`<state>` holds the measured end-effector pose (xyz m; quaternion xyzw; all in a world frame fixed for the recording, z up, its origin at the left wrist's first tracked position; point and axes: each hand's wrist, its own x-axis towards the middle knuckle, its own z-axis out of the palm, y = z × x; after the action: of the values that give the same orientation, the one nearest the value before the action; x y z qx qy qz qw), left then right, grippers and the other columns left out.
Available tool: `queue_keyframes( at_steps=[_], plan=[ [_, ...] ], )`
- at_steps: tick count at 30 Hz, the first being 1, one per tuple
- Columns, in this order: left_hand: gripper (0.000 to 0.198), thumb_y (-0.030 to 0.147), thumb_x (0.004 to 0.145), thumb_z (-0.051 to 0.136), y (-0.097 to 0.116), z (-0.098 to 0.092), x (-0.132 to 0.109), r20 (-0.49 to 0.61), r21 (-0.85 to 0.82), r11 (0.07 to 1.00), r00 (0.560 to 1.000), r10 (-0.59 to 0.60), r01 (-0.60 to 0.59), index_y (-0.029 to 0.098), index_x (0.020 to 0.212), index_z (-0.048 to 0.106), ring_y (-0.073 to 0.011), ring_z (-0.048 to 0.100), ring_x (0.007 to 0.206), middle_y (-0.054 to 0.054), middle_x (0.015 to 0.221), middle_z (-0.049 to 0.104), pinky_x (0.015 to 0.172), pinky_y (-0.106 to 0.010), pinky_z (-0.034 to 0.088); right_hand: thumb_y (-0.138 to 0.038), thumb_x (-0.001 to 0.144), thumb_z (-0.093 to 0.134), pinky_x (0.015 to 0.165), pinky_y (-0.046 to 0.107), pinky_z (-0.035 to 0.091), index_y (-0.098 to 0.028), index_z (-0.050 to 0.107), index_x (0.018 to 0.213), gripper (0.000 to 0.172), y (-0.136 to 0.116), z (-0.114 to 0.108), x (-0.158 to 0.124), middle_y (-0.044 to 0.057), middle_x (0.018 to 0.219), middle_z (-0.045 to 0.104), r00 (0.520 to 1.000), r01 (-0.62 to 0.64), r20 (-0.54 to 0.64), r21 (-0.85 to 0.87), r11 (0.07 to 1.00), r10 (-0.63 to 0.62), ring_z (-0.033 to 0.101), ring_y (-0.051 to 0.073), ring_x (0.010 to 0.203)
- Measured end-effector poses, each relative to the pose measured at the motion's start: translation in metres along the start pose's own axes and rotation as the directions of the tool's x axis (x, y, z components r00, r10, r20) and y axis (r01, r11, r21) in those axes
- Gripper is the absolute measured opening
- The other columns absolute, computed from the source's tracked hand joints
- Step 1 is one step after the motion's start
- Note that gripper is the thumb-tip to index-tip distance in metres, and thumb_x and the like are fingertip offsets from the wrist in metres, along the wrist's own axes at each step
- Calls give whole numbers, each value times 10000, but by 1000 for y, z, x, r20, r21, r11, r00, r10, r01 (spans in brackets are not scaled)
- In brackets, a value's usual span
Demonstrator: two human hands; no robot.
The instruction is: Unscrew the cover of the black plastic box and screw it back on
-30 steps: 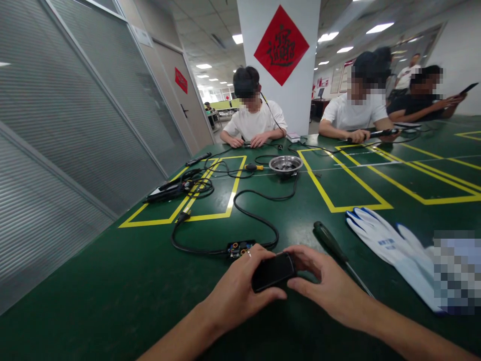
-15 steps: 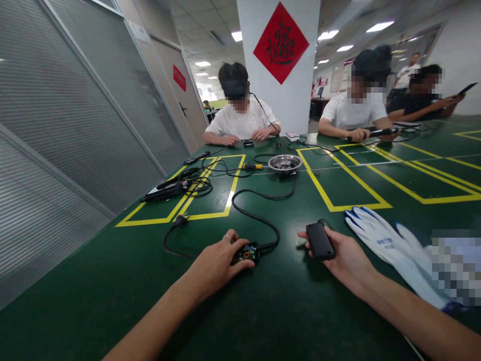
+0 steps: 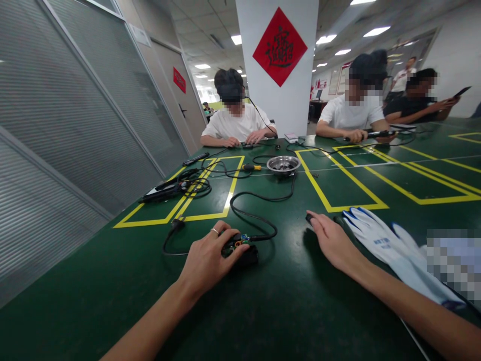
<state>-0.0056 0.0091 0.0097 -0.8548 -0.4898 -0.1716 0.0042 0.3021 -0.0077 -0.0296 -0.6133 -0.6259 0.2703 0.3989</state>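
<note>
My left hand (image 3: 206,258), with a ring on one finger, is closed on a small circuit board (image 3: 240,241). Black cables run out from both ends of it. A black plastic case half (image 3: 248,256) shows just below the board; whether the two are apart I cannot tell. To the right, my right hand (image 3: 332,241) is turned palm down above the table, its fingers closed round a black plastic cover (image 3: 309,218). Only a small end of that cover shows past the fingertips. A power plug (image 3: 177,224) lies to the left on the board's cable.
White work gloves (image 3: 391,250) lie right of my right hand. Ahead stand a metal bowl (image 3: 283,164) of small parts and a yellow-handled screwdriver (image 3: 251,167). Tangled black cables (image 3: 188,186) lie far left. Co-workers (image 3: 238,125) sit across the green table (image 3: 285,306).
My right hand has rolled over, so the cover's flat face no longer shows. In my left hand the board has shifted, and more of the black case shows beneath it.
</note>
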Motion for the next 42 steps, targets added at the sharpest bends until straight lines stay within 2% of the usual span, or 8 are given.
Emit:
queue_keyframes(
  at_steps=[9,13,17,20,23,33,36,42],
  plan=[
    [348,517,933,444,-1,1,0,-60,4,1000,998,-21,22,240,1095,576,-210,616,896,-42,1082,559,774,-324,511,-358,907,466,979,545,398,-160,481,1280,422,-5,9,-4,146,1301,496,941,329,112,-511,794,-319,475,280,1192],
    [317,504,938,440,-2,4,0,-71,-39,997,995,-64,62,238,1085,530,-221,629,905,-32,1042,602,764,-324,495,-306,938,349,954,511,414,-155,526,1245,386,-42,8,-21,148,1219,551,871,491,251,-502,712,-423,504,269,1112],
    [304,488,933,454,-5,11,-1,-43,-87,990,992,-115,110,249,1120,478,-223,655,853,-10,962,658,745,-317,483,-328,900,446,915,435,464,-207,489,1285,405,-76,37,-34,111,1262,541,738,671,435,-393,629,-515,523,246,1100],
    [305,481,929,463,-6,15,-2,3,-97,991,995,-96,96,245,1121,474,-222,653,859,-15,960,662,749,-313,479,-330,892,473,1017,449,394,-189,433,1336,467,-84,68,-29,147,1380,443,673,732,488,-337,592,-555,422,272,1257],
    [309,478,930,462,-5,16,-2,28,-113,990,996,-83,86,239,1125,470,-220,650,854,-21,961,658,750,-317,476,-298,902,460,1024,445,388,-197,517,1252,369,-79,86,-18,134,1301,512,648,748,526,-307,588,-550,454,259,1229],
    [330,500,937,459,3,12,-5,75,-149,989,997,-7,18,227,1122,476,-215,639,832,-26,937,649,718,-308,460,-257,867,530,884,384,503,-237,592,1049,194,-60,27,-58,36,1143,596,770,610,472,-348,712,-429,558,188,1019],
    [324,502,938,463,8,14,-7,90,-159,987,995,37,-22,225,1101,493,-213,632,855,-28,952,644,723,-303,457,-340,814,623,902,351,512,-273,567,1080,280,-50,15,-71,-9,1193,588,786,592,448,-347,727,-426,563,171,1048],
    [385,547,908,500,33,20,-14,102,-187,972,982,162,-141,212,1098,500,-217,606,850,-45,959,612,713,-316,462,-316,902,488,1006,438,439,-216,511,1186,302,-35,1,-69,78,1278,521,842,539,243,-424,728,-482,479,204,1194]
  ],
)
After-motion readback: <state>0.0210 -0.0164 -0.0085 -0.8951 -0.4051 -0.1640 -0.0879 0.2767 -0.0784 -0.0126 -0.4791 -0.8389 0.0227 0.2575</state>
